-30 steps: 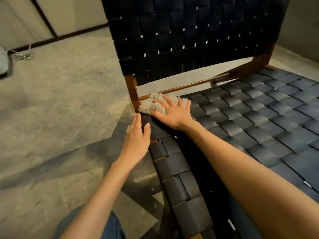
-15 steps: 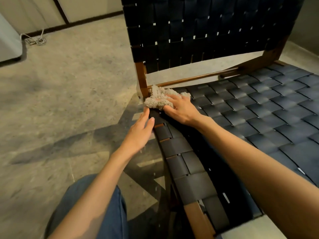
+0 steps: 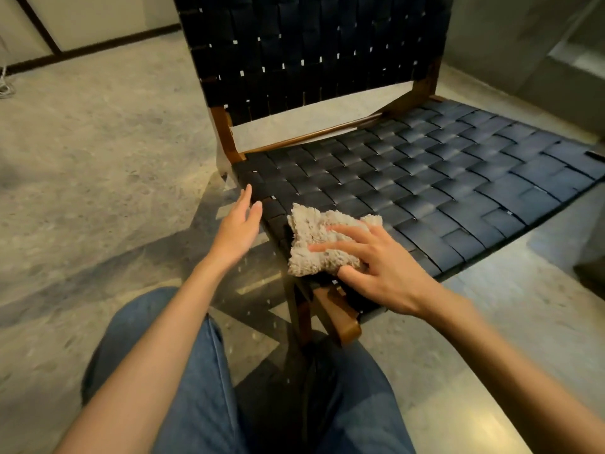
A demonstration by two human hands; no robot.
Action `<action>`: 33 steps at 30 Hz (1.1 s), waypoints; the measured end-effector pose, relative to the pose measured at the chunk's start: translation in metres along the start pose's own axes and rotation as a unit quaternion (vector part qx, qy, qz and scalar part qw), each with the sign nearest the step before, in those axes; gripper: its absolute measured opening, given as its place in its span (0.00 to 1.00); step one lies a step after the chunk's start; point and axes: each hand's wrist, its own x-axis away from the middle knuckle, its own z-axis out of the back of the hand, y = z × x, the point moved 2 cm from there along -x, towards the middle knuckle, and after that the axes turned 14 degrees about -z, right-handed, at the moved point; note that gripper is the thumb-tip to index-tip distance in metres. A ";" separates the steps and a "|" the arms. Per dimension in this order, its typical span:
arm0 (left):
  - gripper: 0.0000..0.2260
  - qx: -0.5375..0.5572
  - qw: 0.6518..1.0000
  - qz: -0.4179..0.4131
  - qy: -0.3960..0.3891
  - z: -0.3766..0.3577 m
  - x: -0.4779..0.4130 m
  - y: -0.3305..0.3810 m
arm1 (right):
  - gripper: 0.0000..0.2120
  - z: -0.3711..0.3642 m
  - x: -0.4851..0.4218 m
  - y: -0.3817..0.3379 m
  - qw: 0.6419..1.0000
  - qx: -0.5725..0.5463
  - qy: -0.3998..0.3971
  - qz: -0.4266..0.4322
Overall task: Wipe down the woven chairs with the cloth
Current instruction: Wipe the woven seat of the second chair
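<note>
- Looking down through the head camera, I see one low woven chair (image 3: 442, 178) of dark straps. It fills the view from the centre out to 3 o'clock.
- Its backrest (image 3: 311, 50) stands at 12 o'clock, held up by a brown wooden frame (image 3: 226, 132).
- A shaggy beige cloth (image 3: 314, 237) lies bunched on the seat's near left corner, close to the middle of the view.
- The right hand (image 3: 383, 267) reaches in from 5 o'clock and lies on the cloth. Its fingers are straight and spread, pressing the cloth down, and the thumb sits at the cloth's near edge.
- The left hand (image 3: 239, 231) is at 9 o'clock from the cloth, just beside the seat's left edge. Its fingers are straight and close together, and it holds nothing.
- I cannot tell whether the left fingertips touch the straps.
- The two hands are apart, with the cloth's left edge between them.
- Legs in blue jeans (image 3: 196, 371) fill the view at 6 o'clock, and the chair's wooden front leg (image 3: 340, 319) stands just beyond the knees.
- Around the chair is a speckled grey floor (image 3: 98, 142), with a white cable (image 3: 5, 85) at the edge near 10 o'clock.
</note>
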 end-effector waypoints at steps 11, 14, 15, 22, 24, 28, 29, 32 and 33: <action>0.21 0.011 1.000 -0.020 0.018 0.010 -0.001 -0.006 | 0.22 -0.025 -0.032 -0.020 0.995 0.047 0.060 -0.064; 0.22 0.009 0.999 -0.023 0.028 0.010 -0.008 -0.014 | 0.22 -0.028 -0.078 -0.021 0.992 0.060 0.079 -0.080; 0.24 0.015 0.999 -0.019 0.034 0.011 -0.011 -0.016 | 0.21 -0.030 -0.096 -0.023 0.991 0.061 0.080 -0.085; 0.25 0.006 0.997 -0.003 0.073 0.012 -0.031 -0.035 | 0.32 -0.042 -0.210 -0.036 0.991 0.047 0.071 -0.100; 0.22 -0.007 0.996 -0.002 0.089 0.011 -0.035 -0.036 | 0.36 -0.043 -0.235 -0.040 0.991 0.043 0.078 -0.103; 0.19 -0.008 0.994 -0.001 0.111 0.010 -0.045 -0.036 | 0.33 -0.046 -0.277 -0.041 0.989 0.065 0.099 -0.090; 0.19 0.001 0.994 -0.001 0.113 0.009 -0.047 -0.035 | 0.31 -0.046 -0.285 -0.039 0.988 0.071 0.104 -0.085; 0.22 0.008 0.995 -0.012 0.100 0.002 -0.053 -0.030 | 0.27 -0.041 -0.302 -0.027 0.986 0.079 0.126 -0.081; 0.23 -0.001 0.996 -0.014 0.093 -0.001 -0.054 -0.030 | 0.27 -0.039 -0.306 -0.022 0.984 0.081 0.128 -0.090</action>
